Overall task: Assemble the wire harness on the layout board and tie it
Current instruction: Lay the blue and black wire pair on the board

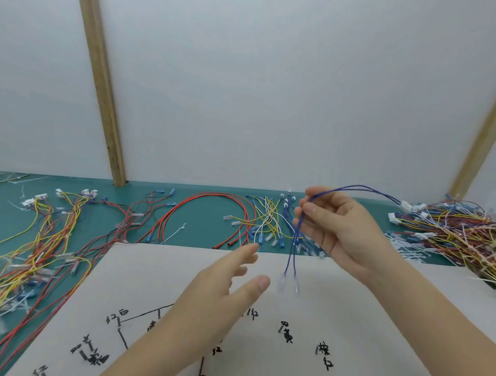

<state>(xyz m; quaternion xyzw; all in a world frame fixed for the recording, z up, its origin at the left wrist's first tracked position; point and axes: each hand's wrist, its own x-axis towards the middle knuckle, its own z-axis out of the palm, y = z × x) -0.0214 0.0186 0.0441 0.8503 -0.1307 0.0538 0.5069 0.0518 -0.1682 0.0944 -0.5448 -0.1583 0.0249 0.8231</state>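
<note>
Two blue wires (294,240) dangling limp from right hand (334,225) pinching them mid-length above layout board (334,318); left hand (220,296) open, reaching. Light, floppy; best gripping near terminals (288,286).

The left hand (220,296) hid part of the drawn lines and characters on the layout board (154,272). The 2 clear ends (288,286) of the blue wires (294,248) were blurred. The right wire pile (470,239) ran off the frame's edge.
</note>
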